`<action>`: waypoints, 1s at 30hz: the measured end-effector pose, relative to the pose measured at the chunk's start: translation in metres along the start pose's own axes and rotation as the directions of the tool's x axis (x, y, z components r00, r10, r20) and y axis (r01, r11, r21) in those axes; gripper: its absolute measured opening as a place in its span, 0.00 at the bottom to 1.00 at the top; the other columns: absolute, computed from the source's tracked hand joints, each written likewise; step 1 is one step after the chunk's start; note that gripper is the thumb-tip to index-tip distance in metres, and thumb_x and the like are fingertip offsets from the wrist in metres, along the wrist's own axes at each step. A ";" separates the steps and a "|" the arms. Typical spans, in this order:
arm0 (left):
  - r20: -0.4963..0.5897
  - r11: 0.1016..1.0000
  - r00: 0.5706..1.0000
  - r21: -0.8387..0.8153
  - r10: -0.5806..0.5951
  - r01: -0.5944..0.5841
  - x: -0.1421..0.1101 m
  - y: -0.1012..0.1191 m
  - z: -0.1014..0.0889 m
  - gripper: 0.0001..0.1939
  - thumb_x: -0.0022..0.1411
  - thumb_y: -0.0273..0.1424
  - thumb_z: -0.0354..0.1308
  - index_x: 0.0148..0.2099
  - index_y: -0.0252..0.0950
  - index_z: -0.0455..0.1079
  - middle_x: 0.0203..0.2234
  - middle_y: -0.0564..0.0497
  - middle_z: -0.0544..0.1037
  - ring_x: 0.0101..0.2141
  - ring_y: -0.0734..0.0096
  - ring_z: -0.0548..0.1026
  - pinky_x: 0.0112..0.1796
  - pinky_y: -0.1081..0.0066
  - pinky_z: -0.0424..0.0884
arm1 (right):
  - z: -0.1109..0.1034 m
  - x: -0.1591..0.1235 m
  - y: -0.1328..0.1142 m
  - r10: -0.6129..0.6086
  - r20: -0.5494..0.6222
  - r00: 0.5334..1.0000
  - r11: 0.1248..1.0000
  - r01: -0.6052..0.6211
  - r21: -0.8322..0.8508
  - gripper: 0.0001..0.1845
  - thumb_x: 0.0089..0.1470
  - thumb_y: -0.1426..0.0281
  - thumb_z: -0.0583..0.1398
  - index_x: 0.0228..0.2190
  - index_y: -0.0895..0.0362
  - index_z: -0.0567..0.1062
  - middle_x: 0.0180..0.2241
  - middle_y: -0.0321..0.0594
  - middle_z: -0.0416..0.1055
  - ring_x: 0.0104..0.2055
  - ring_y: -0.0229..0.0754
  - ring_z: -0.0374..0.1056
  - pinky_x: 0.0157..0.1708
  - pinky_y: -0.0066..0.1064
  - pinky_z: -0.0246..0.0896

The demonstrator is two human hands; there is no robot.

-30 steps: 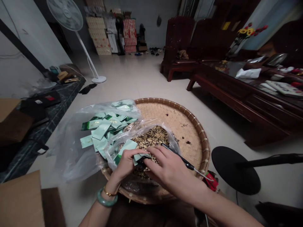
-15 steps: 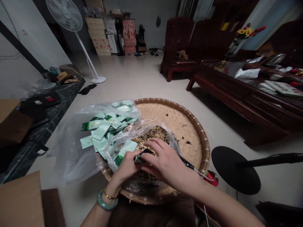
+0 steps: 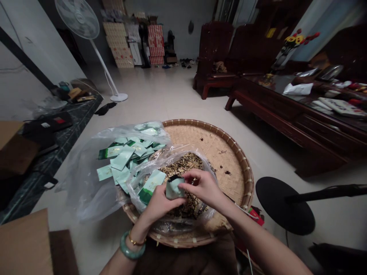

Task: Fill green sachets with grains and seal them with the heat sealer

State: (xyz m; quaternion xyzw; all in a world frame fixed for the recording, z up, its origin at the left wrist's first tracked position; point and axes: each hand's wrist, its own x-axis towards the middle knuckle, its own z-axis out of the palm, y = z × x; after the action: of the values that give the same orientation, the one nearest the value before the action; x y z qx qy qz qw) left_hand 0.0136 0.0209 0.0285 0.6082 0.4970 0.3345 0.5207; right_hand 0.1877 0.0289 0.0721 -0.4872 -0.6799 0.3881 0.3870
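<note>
My left hand [image 3: 161, 204] is closed round the lower part of a small pale-green packet [image 3: 173, 189], whose dark open mouth faces up. My right hand [image 3: 205, 188] pinches the packet's right edge near the mouth. Both hands are above a clear plastic bag [image 3: 210, 164] holding a dark and pale dried leaf-like mix [image 3: 186, 162]. Another green packet [image 3: 155, 181] lies at this bag's left side, beside my left hand. Farther left, a bigger clear bag [image 3: 86, 172] holds several green packets [image 3: 123, 157]. A round woven bamboo tray [image 3: 197, 131] is underneath.
A black round stand base [image 3: 283, 204] is on the floor right of the tray. A cardboard box [image 3: 25, 244] is at front left. A dark wooden table [image 3: 275, 118] extends on the right, and a white standing fan [image 3: 119, 97] stands farther back.
My right hand has drawn back and turned to pinch the packet. The packet now shows upright with its mouth open. The black corded tool seen by my right wrist is now mostly hidden.
</note>
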 end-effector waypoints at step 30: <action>-0.089 0.944 0.985 -0.311 -0.146 0.112 0.010 0.010 -0.003 0.15 0.44 0.39 0.68 0.23 0.31 0.71 0.15 0.57 0.70 0.18 0.78 0.66 0.20 0.78 0.62 | 0.019 0.001 0.031 0.302 0.005 0.953 0.883 -0.282 0.375 0.13 0.37 0.61 0.68 0.21 0.59 0.77 0.17 0.34 0.70 0.19 0.32 0.61 0.19 0.24 0.55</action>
State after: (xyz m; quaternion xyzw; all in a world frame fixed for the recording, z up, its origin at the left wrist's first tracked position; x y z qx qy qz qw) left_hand 0.0167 0.0320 0.0374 0.4671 0.5061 0.4056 0.6009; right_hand 0.1811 0.0341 0.0365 -0.5120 -0.5023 0.5504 0.4274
